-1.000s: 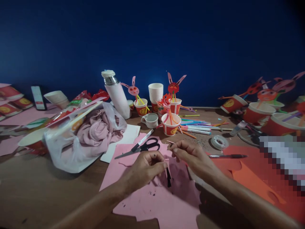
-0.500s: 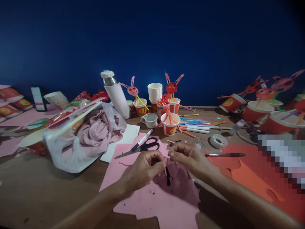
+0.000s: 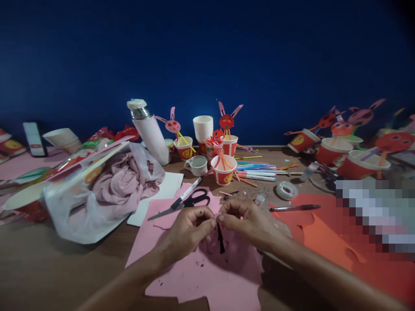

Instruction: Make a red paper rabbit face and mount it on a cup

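My left hand [image 3: 196,226] and my right hand [image 3: 241,218] meet above a sheet of pink paper [image 3: 181,276], fingertips almost touching. Both are pinched on a small pink strip with a black part [image 3: 221,241] that hangs below the fingers; its upper end is hidden by them. Black-handled scissors [image 3: 194,198] lie just beyond my left hand, beside a white marker [image 3: 188,192]. Small dark scraps dot the pink sheet. A black pen [image 3: 295,207] rests on red paper [image 3: 343,216] to the right of my right hand.
Behind are a red cup with straws [image 3: 223,170], a grey mug [image 3: 197,165], stacked white cups [image 3: 203,128], a white flask [image 3: 151,134] and rabbit-faced cups. A plastic bag with pink cloth [image 3: 119,177] is left; a tape roll [image 3: 286,190] and more decorated cups stand right.
My right hand has come closer to my left, so the fingertips now nearly meet at the strip. The whole view has shifted, with the objects appearing further left.
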Motion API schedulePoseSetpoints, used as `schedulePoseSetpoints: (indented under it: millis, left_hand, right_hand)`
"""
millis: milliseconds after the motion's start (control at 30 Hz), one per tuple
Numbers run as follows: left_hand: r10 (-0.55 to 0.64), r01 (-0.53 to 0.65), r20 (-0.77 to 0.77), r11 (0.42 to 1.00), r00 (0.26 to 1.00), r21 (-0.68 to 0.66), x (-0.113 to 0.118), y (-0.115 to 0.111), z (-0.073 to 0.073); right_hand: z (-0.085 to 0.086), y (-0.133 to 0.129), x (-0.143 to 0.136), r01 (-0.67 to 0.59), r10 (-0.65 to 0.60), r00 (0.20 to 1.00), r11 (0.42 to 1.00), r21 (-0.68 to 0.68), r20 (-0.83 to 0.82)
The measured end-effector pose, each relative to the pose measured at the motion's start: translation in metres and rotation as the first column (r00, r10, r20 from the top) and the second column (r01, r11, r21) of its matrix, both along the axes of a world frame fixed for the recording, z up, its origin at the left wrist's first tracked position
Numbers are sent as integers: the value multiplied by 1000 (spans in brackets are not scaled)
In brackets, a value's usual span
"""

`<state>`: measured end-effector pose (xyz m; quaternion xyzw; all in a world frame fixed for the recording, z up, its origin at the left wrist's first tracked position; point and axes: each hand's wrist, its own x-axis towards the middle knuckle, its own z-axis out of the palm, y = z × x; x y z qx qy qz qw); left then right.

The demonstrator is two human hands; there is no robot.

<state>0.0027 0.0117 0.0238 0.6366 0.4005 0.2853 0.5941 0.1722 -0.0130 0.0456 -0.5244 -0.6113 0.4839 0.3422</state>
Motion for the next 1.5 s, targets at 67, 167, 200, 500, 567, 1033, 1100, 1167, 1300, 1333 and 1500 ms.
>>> schedulePoseSetpoints:
  millis: [67,167,200,500,567,1033,1100,1167,1300,1333,1500]
  left_hand:
    - [12,-12,-1,998,1000,59,-1,1,-2]
    - [13,-8,-34,991,999,136,-3,2,-5]
    - [10,-3,-45,988,999,151,-3,2,-6]
    - [-12,16,-68,998,998,59,-2,5,-8]
    - [-8,11,-69,999,998,41,-1,5,-7]
    - [28,-29,-31,999,999,-27,-2,1,1]
    - [18,-19,-50,999,999,-31,-3,2,2]
    - [20,-20,-61,1000,998,3,-3,2,4]
    - [123,-97,-92,964,988,246,-5,1,7]
    - [141,-96,-113,938,984,334,-5,2,7]
    - [2,164,-258,770,966,616,-7,4,1]
  right_hand:
    - [-7,-1,1,-21,21,1000,1000,-8,-9]
    - [-19,-1,2,-31,31,999,1000,-3,8]
    - [-22,-1,3,-37,37,999,999,-1,7]
    - [-11,0,1,-28,27,999,999,-21,-44]
    - [-9,1,0,-12,9,998,999,-41,-66]
    - [-12,2,-3,-13,-6,987,993,-115,-161]
    - [-12,2,-3,-15,-3,988,993,-116,-157]
    - [-13,2,-1,-25,12,992,994,-103,-125]
    - [-9,5,15,-45,43,998,998,-37,-55]
    - [-7,6,21,-42,41,998,999,-19,-42]
    - [2,0,44,-49,69,991,985,-167,114]
